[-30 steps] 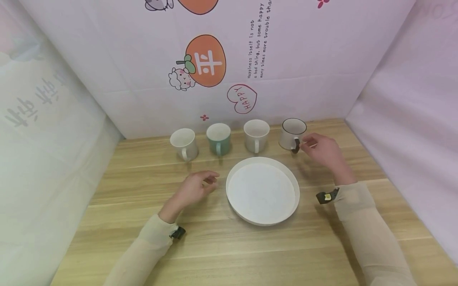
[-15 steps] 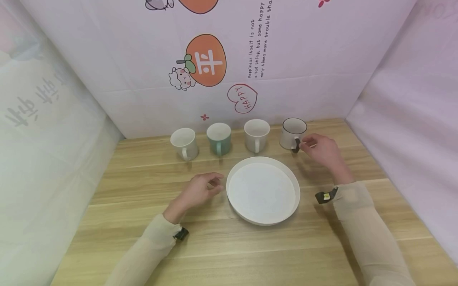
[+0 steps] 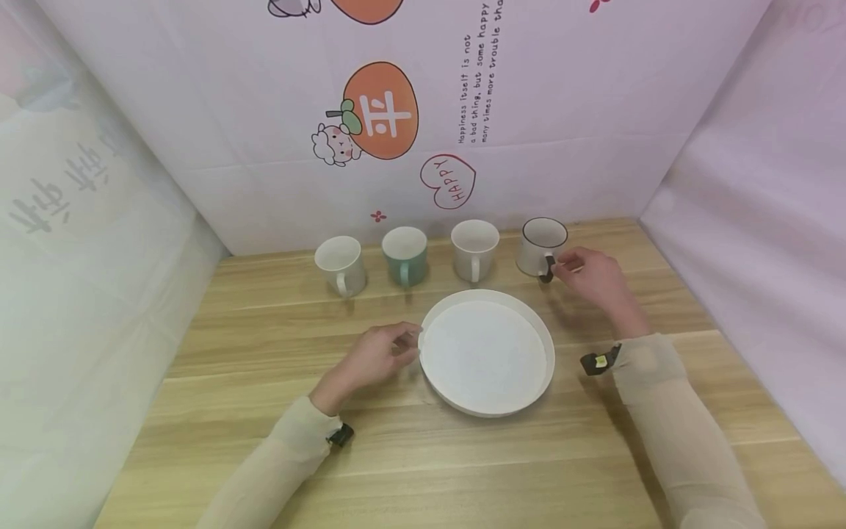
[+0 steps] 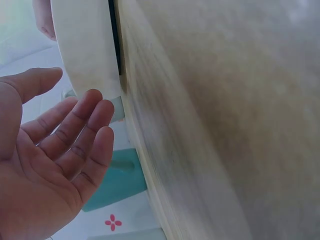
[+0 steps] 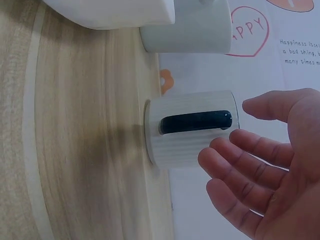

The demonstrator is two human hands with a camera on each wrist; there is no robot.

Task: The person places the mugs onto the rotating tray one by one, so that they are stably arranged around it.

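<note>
A round white tray [image 3: 485,356] with a raised rim lies on the wooden table. At its left rim is my left hand [image 3: 378,354], fingers loosely bent and thumb apart; whether the fingertips touch the rim I cannot tell. The left wrist view shows nothing in that palm [image 4: 42,185]. A white mug [image 3: 534,253] with a dark rim stands at the right end of a row, its black handle [image 5: 195,122] towards me. My right hand [image 3: 598,281] hovers beside that handle, thumb and fingers spread around it without gripping, as the right wrist view shows.
Left of the dark-rimmed mug stand a white mug [image 3: 474,253], a green mug [image 3: 406,258] and another white mug [image 3: 342,270], upright along the back edge. A printed white cloth [image 3: 529,95] hangs right behind them, with cloth walls at both sides.
My left hand has moved right, from beside the tray up to its left rim. My right hand has shifted only slightly by the mug handle. Mugs and tray stand as before.
</note>
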